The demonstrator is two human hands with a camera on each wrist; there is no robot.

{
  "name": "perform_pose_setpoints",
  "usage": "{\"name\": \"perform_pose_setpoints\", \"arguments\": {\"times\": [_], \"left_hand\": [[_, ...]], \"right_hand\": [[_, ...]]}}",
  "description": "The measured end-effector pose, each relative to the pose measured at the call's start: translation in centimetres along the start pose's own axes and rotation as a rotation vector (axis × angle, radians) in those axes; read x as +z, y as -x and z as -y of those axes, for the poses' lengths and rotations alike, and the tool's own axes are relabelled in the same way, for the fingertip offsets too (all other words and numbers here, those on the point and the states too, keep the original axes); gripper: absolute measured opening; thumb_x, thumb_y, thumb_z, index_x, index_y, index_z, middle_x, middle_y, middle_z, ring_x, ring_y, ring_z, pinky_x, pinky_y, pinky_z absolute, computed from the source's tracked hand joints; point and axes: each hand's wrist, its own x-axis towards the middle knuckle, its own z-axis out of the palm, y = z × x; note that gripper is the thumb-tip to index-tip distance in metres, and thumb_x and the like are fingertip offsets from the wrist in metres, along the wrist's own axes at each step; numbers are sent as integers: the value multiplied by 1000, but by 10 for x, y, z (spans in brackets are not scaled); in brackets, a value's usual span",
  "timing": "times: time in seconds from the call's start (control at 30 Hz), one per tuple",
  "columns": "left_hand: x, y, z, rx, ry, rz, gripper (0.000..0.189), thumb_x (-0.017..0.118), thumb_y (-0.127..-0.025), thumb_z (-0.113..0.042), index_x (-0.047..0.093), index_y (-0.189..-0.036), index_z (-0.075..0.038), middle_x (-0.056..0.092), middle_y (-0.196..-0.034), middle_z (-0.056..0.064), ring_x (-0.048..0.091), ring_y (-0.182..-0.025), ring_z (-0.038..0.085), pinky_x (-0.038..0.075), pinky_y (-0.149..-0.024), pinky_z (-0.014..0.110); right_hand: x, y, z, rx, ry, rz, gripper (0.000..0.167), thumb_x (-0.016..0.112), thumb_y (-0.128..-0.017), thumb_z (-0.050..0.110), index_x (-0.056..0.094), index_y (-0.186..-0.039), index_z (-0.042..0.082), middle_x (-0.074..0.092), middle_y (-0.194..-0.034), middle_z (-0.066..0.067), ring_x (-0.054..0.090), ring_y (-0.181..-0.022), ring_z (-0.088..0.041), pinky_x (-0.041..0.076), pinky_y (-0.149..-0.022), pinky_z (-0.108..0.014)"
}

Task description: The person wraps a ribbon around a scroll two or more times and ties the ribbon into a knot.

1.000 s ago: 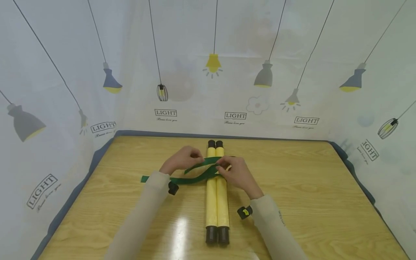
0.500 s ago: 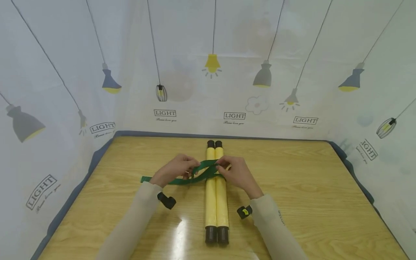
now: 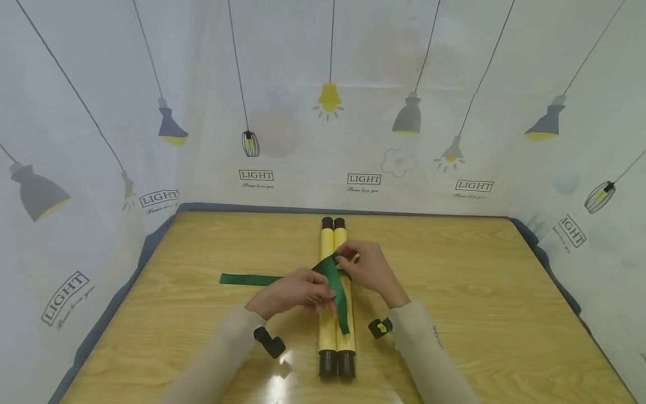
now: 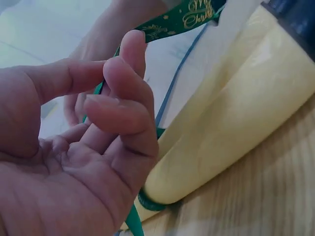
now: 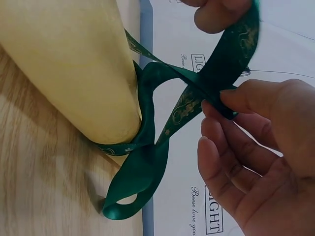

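Note:
Two yellow tubes (image 3: 328, 335) with dark end caps lie side by side, pointing away from me. A green ribbon (image 3: 250, 279) with gold print passes round them, one tail lying leftward on the table. Over the tubes, my left hand (image 3: 298, 289) pinches the other ribbon length between thumb and fingers; its end hangs toward me. My right hand (image 3: 369, 266) pinches the ribbon where strands cross, just above the tubes. In the right wrist view the ribbon (image 5: 135, 174) makes a loop beside the tube (image 5: 74, 69), below the right thumb and fingers (image 5: 256, 96).
The wood-grain table (image 3: 454, 269) has a dark blue edging (image 3: 414, 214) along its back. A white sheet (image 3: 313, 50) printed with lamps surrounds it on three sides. Black wrist cameras (image 3: 379, 329) sit on both sleeves.
My left hand has moved right and toward me, carrying its ribbon length across the tubes, so the tail now hangs over them. My right hand has stayed in place, pinching the ribbon.

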Motion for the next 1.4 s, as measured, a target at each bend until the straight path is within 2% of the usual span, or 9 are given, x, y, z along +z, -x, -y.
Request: {"name": "perform_pose_setpoints", "arguments": {"times": [0.27, 0.43, 0.53, 0.6, 0.73, 0.83, 1.0, 1.2, 1.4], "left_hand": [[37, -15, 3, -68, -79, -104, 22, 72, -97, -28, 80, -89, -9, 79, -81, 2, 56, -50, 6, 34, -43, 21], [48, -17, -5, -79, -134, -85, 28, 73, -96, -32, 81, -89, -6, 77, -72, 5, 56, -46, 7, 32, -41, 22], [40, -15, -13, -63, -224, -72, 30, 73, -96, -35, 81, -87, -7, 75, -68, 5, 59, -49, 10, 39, -45, 23], [29, -12, -19, -59, -283, -99, 30, 72, -96, -37, 81, -87, -10, 74, -68, 4, 57, -52, 11, 41, -48, 24], [6, -8, -32, -32, -331, -227, 32, 71, -97, -37, 77, -89, -7, 72, -72, 5, 55, -58, 16, 46, -55, 28], [-8, -7, -38, -13, -313, -342, 29, 73, -96, -34, 74, -93, -6, 71, -79, 11, 60, -65, 22, 52, -62, 37], [-19, -12, -41, 26, -330, -454, 23, 77, -93, -29, 69, -106, -12, 68, -91, 11, 63, -76, 24, 53, -67, 35], [-23, -23, -36, 82, -461, -423, 25, 78, -92, -23, 75, -115, -12, 68, -90, 5, 60, -74, 17, 50, -62, 29], [-25, -28, -30, 130, -507, -380, 24, 77, -94, -22, 76, -114, -9, 70, -88, 3, 60, -72, 14, 50, -62, 27]], "right_hand": [[-1, 1, 0, -19, -14, -5, 6, 71, -96, 13, 76, -99, 10, 76, -89, -2, 67, -80, -12, 55, -71, -28], [-1, 0, 0, -19, -10, -6, 7, 71, -97, 13, 76, -99, 10, 76, -90, -1, 66, -78, -10, 54, -70, -27], [-1, 0, 1, -16, -7, 6, 8, 70, -98, 15, 77, -100, 10, 76, -90, 0, 67, -79, -10, 56, -72, -29], [-1, 0, 1, -11, -6, 14, 9, 70, -98, 15, 77, -101, 9, 76, -90, -1, 67, -79, -10, 57, -73, -30], [-2, 0, 2, -8, 1, 16, 10, 70, -98, 15, 77, -102, 8, 76, -91, -1, 68, -80, -11, 58, -73, -31], [-2, 0, 1, -6, -1, 15, 11, 70, -98, 15, 77, -103, 9, 76, -93, -2, 68, -81, -12, 58, -72, -30], [-1, -3, -1, -23, 16, 10, 11, 71, -98, 16, 78, -103, 11, 76, -92, -1, 66, -80, -10, 57, -71, -28], [-1, -2, 3, -36, 6, 21, 11, 72, -97, 17, 78, -104, 11, 76, -92, 1, 66, -79, -9, 56, -71, -27], [-1, 0, 6, -15, -13, 13, 10, 74, -96, 16, 77, -104, 11, 77, -94, 1, 67, -81, -10, 56, -74, -29]]}}
